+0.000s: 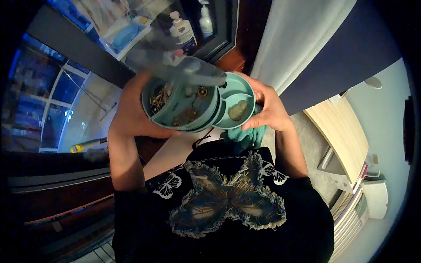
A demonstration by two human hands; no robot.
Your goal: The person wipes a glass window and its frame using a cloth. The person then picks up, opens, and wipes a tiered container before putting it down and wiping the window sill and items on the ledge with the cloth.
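Observation:
A round teal divided container (pixel 177 107) is held up before my chest, dried brown plant bits in its compartments. My left hand (pixel 136 109) is wrapped round its left side. On the right, a second teal compartment tray (pixel 230 94), swung out beside the first, holds a pale yellowish lump (pixel 238 111). My right hand (pixel 267 107) grips this tray's right edge, thumb at the front. A clear lid (pixel 184 70), blurred, stands tilted over the container's back. Green cloth (pixel 247 138) hangs beneath the tray.
Behind the container are a pump bottle (pixel 182 31), a white bottle (pixel 205 19) and a blue dish (pixel 125 36). A grey curtain (pixel 298 35) hangs at the back right. To the right is a wooden desk (pixel 340 136); at left, a window (pixel 52 87).

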